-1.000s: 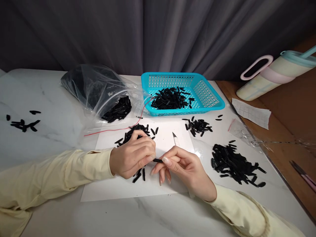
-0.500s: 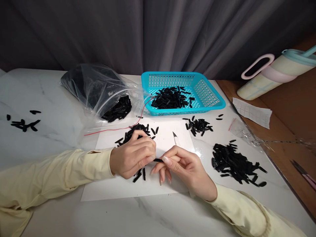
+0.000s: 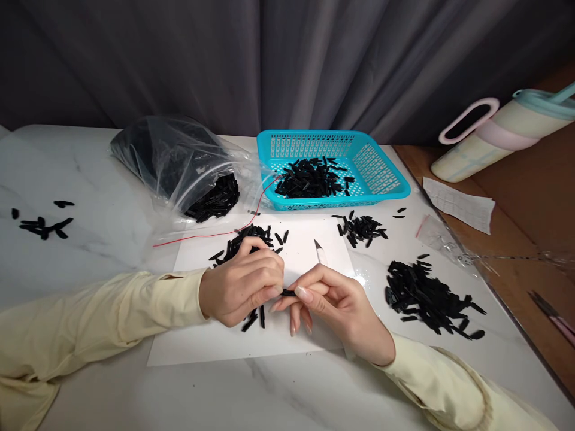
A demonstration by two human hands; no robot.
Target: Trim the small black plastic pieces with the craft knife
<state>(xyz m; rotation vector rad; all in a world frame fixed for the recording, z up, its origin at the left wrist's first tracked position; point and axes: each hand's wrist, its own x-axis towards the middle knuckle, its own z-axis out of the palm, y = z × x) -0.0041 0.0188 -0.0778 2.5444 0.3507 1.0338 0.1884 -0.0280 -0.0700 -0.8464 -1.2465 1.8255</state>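
Now, right hand [image 3: 335, 305]: your grip is pinched tight, thumb and forefinger on one end of a slim black piece [image 3: 288, 293]; a lower fingertip reaches slightly farther left than half a second ago.
Left hand [image 3: 245, 284]: your thumb and fingers press together at the other end; whether the palm has anything more, you cannot tell.
Black piece: between your hands, above the white sheet [image 3: 202, 353], catching a little more light, perhaps from a slight turn; judging by that, you are still working this same one.
Right-hand heap [image 3: 422, 293]: on the worktop [image 3: 179, 401], unchanged beside you.
Blade [image 3: 320, 252]: untouched, just beyond your right hand.
Blue basket [image 3: 336, 202]: black pieces inside, none visibly added.
Clear bag [image 3: 179, 155]: left of the basket, unmoved.
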